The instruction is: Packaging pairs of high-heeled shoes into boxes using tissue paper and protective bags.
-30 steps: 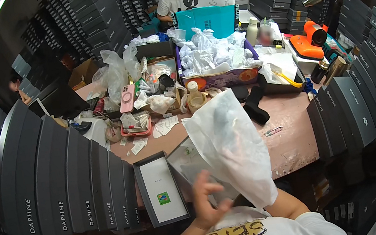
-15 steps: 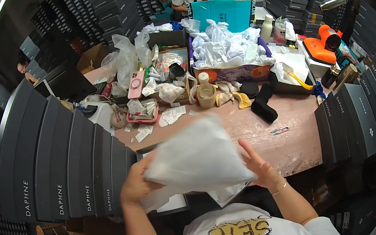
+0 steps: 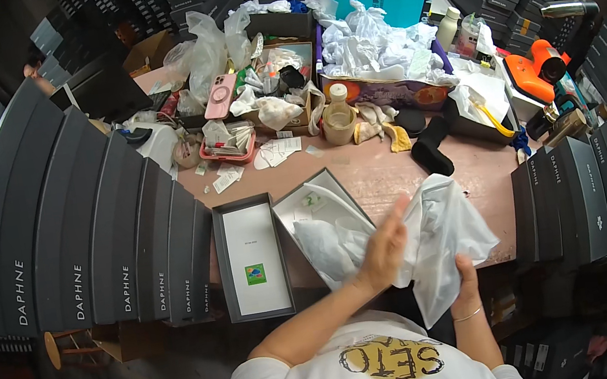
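Observation:
A white, limp bag [image 3: 449, 234] hangs at the front edge of the table, right of the middle; whether anything is inside I cannot tell. My right hand [image 3: 468, 284] grips its lower right part, thumb upward. Along its left side lies my left hand [image 3: 386, 252], fingers stretched out and slightly blurred, palm toward the bag. Beside that hand, an open dark grey shoebox [image 3: 353, 196] with a white inside holds a white-wrapped bundle [image 3: 325, 248], and my left hand partly covers the box. Left of it lies another shallow dark grey box part [image 3: 228, 261], white inside with a green sticker.
Tall rows of dark shoeboxes [image 3: 98, 222] flank the left, with more boxes [image 3: 577, 186] on the right. A carton of crumpled white paper [image 3: 375, 39], a jar [image 3: 339, 122], a black sock-like thing [image 3: 432, 149] and an orange tool [image 3: 528, 78] stand or lie farther back.
The bag has moved right from above the boxes, uncovering both. My left hand has crossed rightward and its fingers have straightened; my right hand has lowered and closed on the bag. The view has shifted.

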Demonstrator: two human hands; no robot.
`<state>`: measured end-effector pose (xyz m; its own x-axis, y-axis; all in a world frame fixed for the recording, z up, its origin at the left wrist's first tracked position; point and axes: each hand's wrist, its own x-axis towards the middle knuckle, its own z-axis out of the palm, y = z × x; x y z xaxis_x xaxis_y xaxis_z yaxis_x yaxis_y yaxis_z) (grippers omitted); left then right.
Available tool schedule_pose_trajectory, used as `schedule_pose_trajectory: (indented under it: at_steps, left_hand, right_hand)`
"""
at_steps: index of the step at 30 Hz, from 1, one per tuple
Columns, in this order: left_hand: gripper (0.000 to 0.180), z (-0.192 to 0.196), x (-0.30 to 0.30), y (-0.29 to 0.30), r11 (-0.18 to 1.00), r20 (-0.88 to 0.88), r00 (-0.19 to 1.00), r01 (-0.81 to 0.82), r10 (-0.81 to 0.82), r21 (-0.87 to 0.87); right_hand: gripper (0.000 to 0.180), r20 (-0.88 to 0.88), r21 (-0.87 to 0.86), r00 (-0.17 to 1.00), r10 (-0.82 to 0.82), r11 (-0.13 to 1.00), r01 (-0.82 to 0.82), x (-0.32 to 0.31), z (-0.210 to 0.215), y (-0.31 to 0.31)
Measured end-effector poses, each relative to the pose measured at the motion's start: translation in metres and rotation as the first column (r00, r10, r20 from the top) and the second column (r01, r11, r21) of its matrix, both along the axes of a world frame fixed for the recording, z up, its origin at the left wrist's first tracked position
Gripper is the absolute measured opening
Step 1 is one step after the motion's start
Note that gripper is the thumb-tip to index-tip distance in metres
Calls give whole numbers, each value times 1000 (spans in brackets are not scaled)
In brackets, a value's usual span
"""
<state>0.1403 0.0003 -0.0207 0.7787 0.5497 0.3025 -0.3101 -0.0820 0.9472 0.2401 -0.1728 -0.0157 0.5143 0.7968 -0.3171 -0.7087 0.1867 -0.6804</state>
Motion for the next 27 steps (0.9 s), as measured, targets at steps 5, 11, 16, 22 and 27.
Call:
schedule_pose_trajectory:
  at_steps: [5,11,16,22,27]
  left_hand:
    - [51,-53,-5,62,429,-428,726,201,538,881]
    - [48,-56,-50,48,605,-845,386,590,370,535]
    - [30,-52,-86,44,603,-725,585,446,363,662]
    - [39,-70,-138,39,563,-174,684,-398,709,725]
    - [20,-103,-186,58,808,-700,402,-290,590,513]
  right_hand:
    - [61,155,-212,969,191,965,-157,45,18,18]
    - [63,464,-340,733,498,864,-372,29,38,124]
    - [65,857,-342,-344,384,922,179,-26,-31,185]
    - [41,597,-595,-579,555,791,145,-28,-63,195]
    - [31,513,-629,-617,597,750,203,-33,-110,224]
